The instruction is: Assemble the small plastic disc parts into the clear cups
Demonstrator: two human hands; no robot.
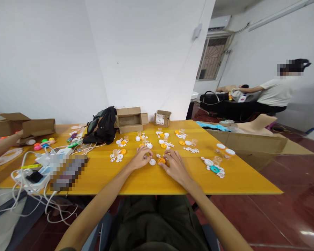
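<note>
Both my hands rest on a yellow table [146,179] among small plastic parts. My left hand [141,157] has its fingers curled over a small piece that I cannot make out, next to a white round cap [152,162]. My right hand [174,164] lies with fingers stretched toward an orange ring [162,160], its fingertips touching or just beside it. Several white gear-like pieces, orange rings and clear little cups [164,141] are scattered just beyond my fingers.
A black bag [102,127] and open cardboard boxes [129,119] stand at the table's back. White cables and a power strip [34,174] crowd the left end. A teal ring [214,169] lies right. Another person's arm [2,144] enters at left; a person [273,92] sits far right.
</note>
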